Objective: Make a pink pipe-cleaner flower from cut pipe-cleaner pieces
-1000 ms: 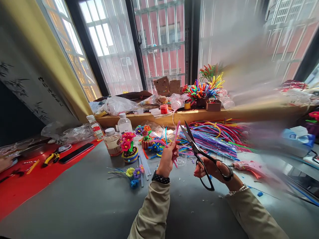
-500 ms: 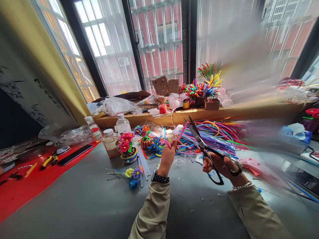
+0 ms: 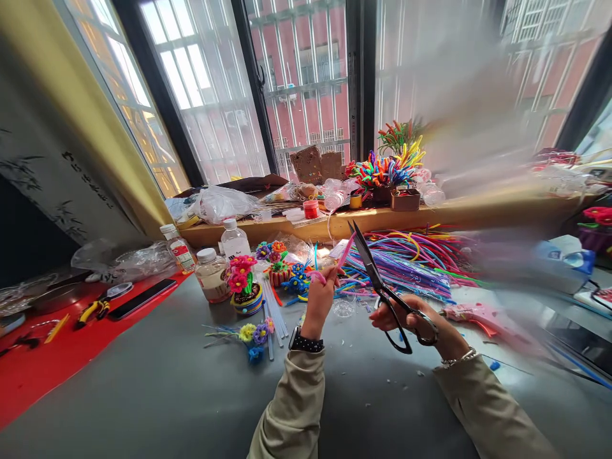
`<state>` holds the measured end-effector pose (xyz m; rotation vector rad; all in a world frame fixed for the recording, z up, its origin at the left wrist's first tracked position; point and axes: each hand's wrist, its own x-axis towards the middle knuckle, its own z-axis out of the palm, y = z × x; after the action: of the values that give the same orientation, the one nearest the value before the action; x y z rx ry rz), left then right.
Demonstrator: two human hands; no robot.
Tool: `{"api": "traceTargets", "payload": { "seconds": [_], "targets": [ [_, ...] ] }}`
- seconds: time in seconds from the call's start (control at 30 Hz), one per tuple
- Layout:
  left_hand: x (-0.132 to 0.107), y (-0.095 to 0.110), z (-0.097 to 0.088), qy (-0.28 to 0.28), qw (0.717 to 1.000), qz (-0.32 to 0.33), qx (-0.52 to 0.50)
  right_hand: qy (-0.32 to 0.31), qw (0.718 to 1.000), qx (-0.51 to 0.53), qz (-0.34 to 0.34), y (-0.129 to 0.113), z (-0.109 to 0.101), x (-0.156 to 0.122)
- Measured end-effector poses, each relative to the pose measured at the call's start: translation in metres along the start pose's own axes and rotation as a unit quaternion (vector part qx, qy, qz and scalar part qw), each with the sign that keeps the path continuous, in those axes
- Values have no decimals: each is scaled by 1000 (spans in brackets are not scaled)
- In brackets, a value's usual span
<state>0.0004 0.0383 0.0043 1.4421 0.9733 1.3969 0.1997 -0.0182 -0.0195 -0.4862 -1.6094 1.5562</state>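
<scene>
The left hand (image 3: 319, 305) is pinched on a pink stem (image 3: 347, 252), which sticks up out of it, with a bent bit by the thumb. The right hand (image 3: 423, 319) is wrapped around the handles of the scissors (image 3: 371, 268). The blades are almost together, their tips by the top of the pink stem; I can't tell if they touch it. The pink stem looks far from done. On the table (image 3: 167, 395), the pink flowers (image 3: 241, 271) and small flowers (image 3: 261, 333) look all made. Many loose stems (image 3: 411, 247) lie farther back, not used.
</scene>
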Motion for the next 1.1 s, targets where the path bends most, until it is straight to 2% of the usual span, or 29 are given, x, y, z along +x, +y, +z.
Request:
{"api": "traceTargets", "payload": {
  "seconds": [0.1,0.2,0.3,0.4,0.57,0.7,0.93,1.1],
  "targets": [
    [-2,4,3,-26,1000,10,11,11,1000,-3,5,4,2,3],
    [-4,6,4,-45,999,18,9,29,999,5,-20,4,3,3],
    [-4,6,4,-60,998,29,18,47,998,-2,-51,-1,3,2],
    [-5,6,4,-64,997,34,14,55,997,-2,-50,-7,1,1],
    [-6,10,5,-49,998,43,-2,25,999,14,-31,-10,-2,-1],
    [-7,11,6,-50,996,69,13,6,999,10,-42,-7,-5,-4],
    [-4,7,2,-20,998,58,24,36,998,-19,-53,2,-10,-4],
    [-3,13,-1,60,993,69,75,58,996,-1,-70,5,-7,-2]
  ]
}}
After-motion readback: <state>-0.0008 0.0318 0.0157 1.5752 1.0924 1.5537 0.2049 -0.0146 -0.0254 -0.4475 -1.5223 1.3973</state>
